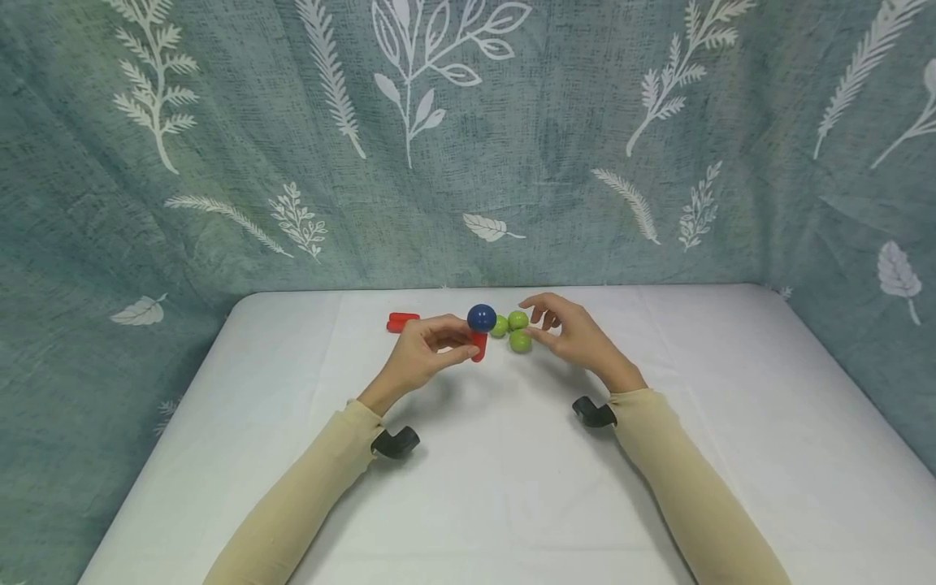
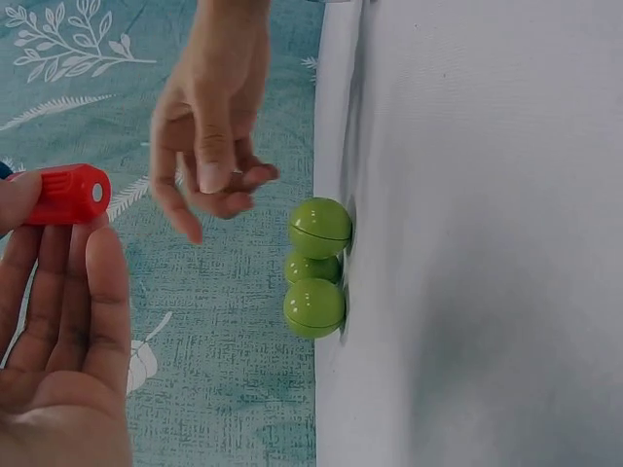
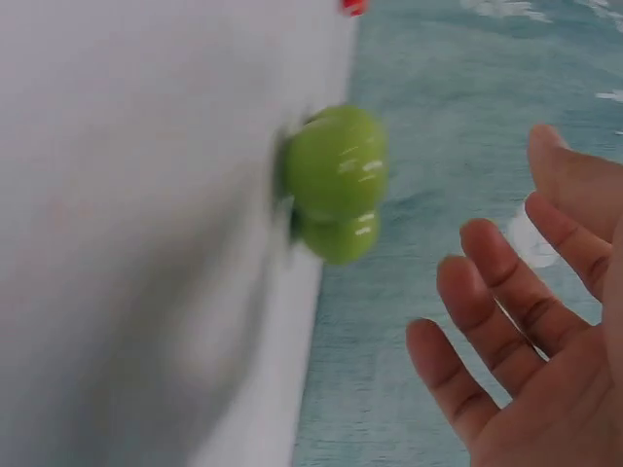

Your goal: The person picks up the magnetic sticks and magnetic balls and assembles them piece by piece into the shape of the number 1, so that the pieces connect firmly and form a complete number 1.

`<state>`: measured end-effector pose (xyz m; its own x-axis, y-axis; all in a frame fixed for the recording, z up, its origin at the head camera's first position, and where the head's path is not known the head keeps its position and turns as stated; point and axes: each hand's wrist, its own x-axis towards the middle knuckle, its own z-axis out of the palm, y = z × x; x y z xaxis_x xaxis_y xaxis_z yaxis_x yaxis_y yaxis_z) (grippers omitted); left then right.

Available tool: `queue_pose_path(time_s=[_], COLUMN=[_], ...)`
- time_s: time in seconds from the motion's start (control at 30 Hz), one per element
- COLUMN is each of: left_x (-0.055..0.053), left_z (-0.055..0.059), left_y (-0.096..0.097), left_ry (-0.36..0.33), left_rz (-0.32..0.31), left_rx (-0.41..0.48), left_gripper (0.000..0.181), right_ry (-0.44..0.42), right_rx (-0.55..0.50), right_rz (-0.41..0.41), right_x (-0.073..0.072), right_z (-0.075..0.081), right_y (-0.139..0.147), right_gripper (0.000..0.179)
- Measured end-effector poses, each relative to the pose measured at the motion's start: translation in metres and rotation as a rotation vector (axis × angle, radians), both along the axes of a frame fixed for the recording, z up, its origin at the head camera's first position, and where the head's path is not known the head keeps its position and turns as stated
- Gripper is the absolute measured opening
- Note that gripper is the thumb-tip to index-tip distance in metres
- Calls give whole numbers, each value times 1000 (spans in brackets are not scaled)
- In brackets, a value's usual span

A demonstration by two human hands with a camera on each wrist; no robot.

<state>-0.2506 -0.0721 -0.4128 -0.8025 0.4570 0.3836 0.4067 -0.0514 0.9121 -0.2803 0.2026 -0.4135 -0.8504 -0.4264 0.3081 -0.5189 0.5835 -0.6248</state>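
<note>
My left hand (image 1: 426, 351) pinches a short red plastic stick (image 1: 478, 345) and holds it upright above the table. On top of the stick sits a dark blue ball (image 1: 482, 318). In the left wrist view the red stick (image 2: 76, 194) shows a ridged end with a pale round centre. Three green balls (image 1: 520, 341) lie close together on the table, between the two hands. My right hand (image 1: 574, 331) hovers just right of these balls with relaxed fingers and holds nothing. In the right wrist view its fingers (image 3: 506, 341) are spread apart from the green balls (image 3: 336, 165).
Red sticks (image 1: 403, 322) lie side by side on the white-covered table (image 1: 497, 487), behind the left hand. A teal curtain (image 1: 468, 195) with white leaf prints hangs behind the table. Each sleeve cuff carries a black wrist mount (image 1: 396, 443).
</note>
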Motion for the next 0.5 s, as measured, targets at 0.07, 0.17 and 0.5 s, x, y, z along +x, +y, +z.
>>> queue_pose_path(time_s=[0.07,0.17,0.5], left_x=[0,-1,0], left_z=[1,2,0], left_y=[0,-1,-2], left_ry=[1,7,25], left_rz=[-1,-4,-11], left_rx=[-3,-5,13], left_gripper=[26,26,25], right_ry=[-4,-20,-108], right_rx=[46,81,26], right_rz=[-17,-45,49], right_x=[-3,-6,-10], right_z=[-5,-12,-27], right_y=[1,1,2], right_gripper=[38,36,47])
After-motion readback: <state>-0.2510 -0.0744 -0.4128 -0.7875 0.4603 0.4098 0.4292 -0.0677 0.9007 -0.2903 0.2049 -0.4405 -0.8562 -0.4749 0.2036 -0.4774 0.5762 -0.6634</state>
